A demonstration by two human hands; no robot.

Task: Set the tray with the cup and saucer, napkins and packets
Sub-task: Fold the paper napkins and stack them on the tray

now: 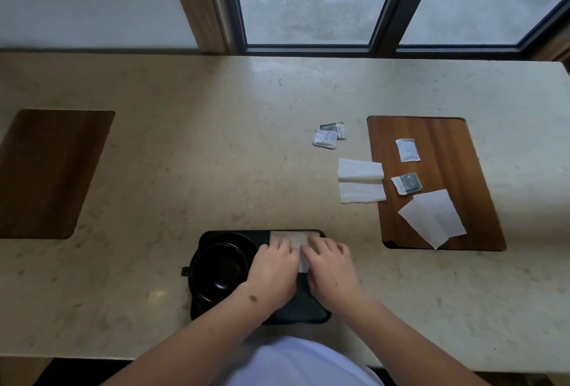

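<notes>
A black tray lies at the near edge of the stone counter. On its left half a black cup stands on a black saucer, handle pointing left. A white napkin lies on the tray's far right part. My left hand and my right hand rest side by side on this napkin, fingers flat and pressing it down. Other napkins and packets lie to the right, beyond the tray.
A wooden inset on the right of the counter carries two packets and one napkin. Another wooden inset sits at the left. A window frame runs behind the counter. The counter's near edge is by my body.
</notes>
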